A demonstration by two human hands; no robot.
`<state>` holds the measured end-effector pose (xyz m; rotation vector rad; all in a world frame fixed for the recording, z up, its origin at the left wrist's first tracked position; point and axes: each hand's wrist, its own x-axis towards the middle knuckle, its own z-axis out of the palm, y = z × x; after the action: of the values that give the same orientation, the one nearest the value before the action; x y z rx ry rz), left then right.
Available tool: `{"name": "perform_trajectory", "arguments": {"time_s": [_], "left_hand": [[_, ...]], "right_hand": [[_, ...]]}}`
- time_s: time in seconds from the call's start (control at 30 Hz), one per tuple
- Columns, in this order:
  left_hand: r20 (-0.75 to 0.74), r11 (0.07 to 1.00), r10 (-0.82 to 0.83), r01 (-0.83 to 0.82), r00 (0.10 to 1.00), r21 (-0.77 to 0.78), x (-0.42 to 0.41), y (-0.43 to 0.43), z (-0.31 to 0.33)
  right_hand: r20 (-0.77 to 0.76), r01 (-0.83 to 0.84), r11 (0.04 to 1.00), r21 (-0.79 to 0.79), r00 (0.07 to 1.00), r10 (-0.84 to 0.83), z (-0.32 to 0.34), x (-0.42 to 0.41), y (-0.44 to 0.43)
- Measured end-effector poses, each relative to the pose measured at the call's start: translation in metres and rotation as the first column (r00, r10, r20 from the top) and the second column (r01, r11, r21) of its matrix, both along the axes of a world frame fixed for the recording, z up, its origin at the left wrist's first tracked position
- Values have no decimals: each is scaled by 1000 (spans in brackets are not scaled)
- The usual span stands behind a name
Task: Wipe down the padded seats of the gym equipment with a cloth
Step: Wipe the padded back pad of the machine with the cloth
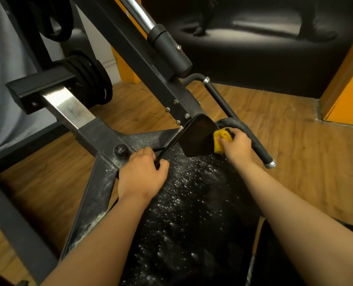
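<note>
Head view: right hand (237, 148) half-hides cloth (219, 149); left hand (141, 174) covers pad edge (171, 142).

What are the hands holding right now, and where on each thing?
The right hand pinches the bunched yellow cloth by its near side against the glossy black panel; the left hand grips that panel's lower left edge.

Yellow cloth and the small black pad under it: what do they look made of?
Yellow cloth: soft, thick fabric, maybe microfibre or sponge-like; it bunches in the right hand. Small black pad: smooth vinyl or leatherette, probably; it has a dull sheen, and the left hand grips its thin edge.
</note>
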<state>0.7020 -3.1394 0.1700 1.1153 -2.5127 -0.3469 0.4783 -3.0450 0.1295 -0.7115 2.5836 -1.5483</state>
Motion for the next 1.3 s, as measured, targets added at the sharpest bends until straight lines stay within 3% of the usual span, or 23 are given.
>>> {"name": "perform_trajectory", "arguments": {"time_s": [0.1, 0.23, 0.37, 0.63, 0.7, 0.83, 0.93, 1.17, 1.3], "left_hand": [[5, 1000, 13, -13, 1000, -12, -1, 0, -1], [17, 999, 22, -22, 1000, -36, -1, 0, -2], [19, 999, 20, -19, 1000, -44, -2, -1, -5], [32, 998, 30, -28, 999, -63, -2, 1, -4], [46, 997, 25, -22, 999, -69, -3, 2, -3], [57, 996, 19, -14, 998, -84, -2, 1, -3], [70, 995, 22, -16, 997, -94, -1, 0, -4], [60, 994, 15, -8, 998, -109, -2, 1, -6], [65, 993, 12, -4, 998, -116, -3, 1, -5]], "right_hand": [[158, 151, 986, -73, 978, -138, -2, -25, -4], [157, 91, 968, -234, 986, -55, 7, -42, -28], [100, 7, 988, -152, 995, 8, 5, -48, -29], [189, 205, 978, 36, 960, -208, -36, -36, 33], [144, 161, 987, 1, 977, -160, -21, -39, 12], [10, -79, 989, -125, 997, 81, 13, -32, -31], [14, -129, 982, -134, 991, 133, 10, -30, -23], [201, 112, 987, 116, 970, -134, -60, -38, 65], [210, 193, 979, 72, 956, -204, -48, -33, 46]]}}
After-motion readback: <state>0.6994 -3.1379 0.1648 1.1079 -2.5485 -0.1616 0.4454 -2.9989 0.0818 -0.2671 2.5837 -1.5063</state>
